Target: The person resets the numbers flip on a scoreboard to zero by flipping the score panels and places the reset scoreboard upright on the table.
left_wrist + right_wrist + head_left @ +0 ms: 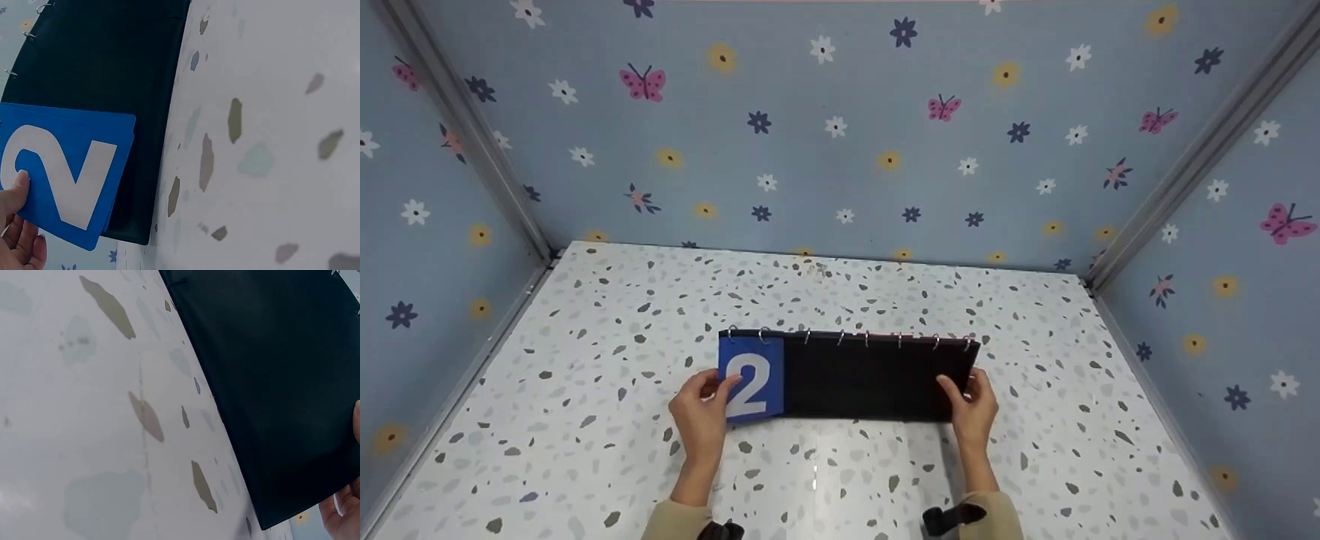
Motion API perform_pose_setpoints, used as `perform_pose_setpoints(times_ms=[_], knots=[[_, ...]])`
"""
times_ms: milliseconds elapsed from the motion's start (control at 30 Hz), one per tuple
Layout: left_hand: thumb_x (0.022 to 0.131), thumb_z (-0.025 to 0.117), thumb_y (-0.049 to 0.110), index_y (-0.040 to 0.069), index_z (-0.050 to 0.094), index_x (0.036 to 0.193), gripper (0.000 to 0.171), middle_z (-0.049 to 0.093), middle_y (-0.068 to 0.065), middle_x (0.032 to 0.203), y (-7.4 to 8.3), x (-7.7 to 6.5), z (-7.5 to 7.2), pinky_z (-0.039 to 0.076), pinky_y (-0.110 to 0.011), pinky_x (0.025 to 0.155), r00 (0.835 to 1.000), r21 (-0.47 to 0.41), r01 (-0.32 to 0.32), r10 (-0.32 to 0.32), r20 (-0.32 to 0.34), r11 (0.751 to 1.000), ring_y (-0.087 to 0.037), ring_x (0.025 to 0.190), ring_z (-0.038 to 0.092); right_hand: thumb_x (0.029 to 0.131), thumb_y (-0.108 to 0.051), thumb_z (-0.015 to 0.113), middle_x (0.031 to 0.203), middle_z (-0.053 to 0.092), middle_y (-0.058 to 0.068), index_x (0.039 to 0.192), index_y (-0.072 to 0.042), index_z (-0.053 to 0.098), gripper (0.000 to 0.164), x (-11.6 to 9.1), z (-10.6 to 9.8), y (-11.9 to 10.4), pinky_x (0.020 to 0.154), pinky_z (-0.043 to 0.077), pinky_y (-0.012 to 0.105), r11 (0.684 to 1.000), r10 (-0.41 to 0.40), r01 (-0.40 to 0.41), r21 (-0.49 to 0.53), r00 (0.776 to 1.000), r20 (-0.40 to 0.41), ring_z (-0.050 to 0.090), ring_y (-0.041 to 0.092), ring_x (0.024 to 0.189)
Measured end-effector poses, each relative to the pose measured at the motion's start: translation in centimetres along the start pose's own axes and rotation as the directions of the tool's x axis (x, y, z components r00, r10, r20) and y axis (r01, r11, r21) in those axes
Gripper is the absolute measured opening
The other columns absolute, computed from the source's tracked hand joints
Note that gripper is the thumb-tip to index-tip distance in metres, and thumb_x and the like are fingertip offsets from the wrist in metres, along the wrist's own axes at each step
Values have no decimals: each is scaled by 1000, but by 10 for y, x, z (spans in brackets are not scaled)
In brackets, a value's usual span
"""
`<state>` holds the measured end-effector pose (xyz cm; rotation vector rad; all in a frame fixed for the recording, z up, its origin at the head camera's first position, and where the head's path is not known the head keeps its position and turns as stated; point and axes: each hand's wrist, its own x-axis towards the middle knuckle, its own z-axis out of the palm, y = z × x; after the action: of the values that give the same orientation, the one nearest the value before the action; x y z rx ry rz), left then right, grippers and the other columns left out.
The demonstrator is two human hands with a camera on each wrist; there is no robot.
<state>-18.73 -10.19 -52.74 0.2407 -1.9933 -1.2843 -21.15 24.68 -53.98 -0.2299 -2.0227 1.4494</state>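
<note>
A wide black flip scoreboard [862, 379] with metal rings along its top edge is held up over the table, one hand at each end. Blue number cards [775, 386] hang at its left end, the front one showing a white 2. My left hand [701, 412] grips that end, thumb on the 2 card and fingers behind. In the left wrist view the blue cards [84, 174] stand slightly off the black board. My right hand [975, 409] pinches the right end, thumb on the bare black face [281, 382]. The board's back is hidden.
The white speckled table [622, 337] lies beneath the board. Blue walls [840, 165] with flowers and butterflies rise behind and on both sides, with grey metal posts [1177, 157] at the corners. Dark straps [952, 517] sit at the sleeves.
</note>
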Motion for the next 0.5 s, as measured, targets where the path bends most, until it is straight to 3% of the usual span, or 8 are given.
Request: perform_pose_setpoints(times_ms=[133,333,500], knots=[[66,77,11,-2,67,81,22,61,-7,71,2,-2,-6,36,-11,54,999,17,-36,36,14,999,-14,57,52,69,-9,75,72,61,13,86,1,57,27,1,0,0,56,45,20,1000,-4,4,3,1000,-2,56,13,63],[66,78,12,2,58,98,38,61,-3,74,10,-3,-17,34,-12,51,998,40,-39,36,57,998,-11,55,49,69,-9,75,74,61,13,87,0,57,27,0,0,0,57,45,19,1000,-1,1,-6,1000,-3,56,11,63],[67,77,9,5,57,94,33,64,-3,81,18,-1,-28,38,-15,53,990,13,-44,42,137,999,-10,54,49,69,-8,75,75,62,13,87,0,57,27,0,0,-1,57,46,19,1000,5,-5,4,1000,-1,56,11,64]])
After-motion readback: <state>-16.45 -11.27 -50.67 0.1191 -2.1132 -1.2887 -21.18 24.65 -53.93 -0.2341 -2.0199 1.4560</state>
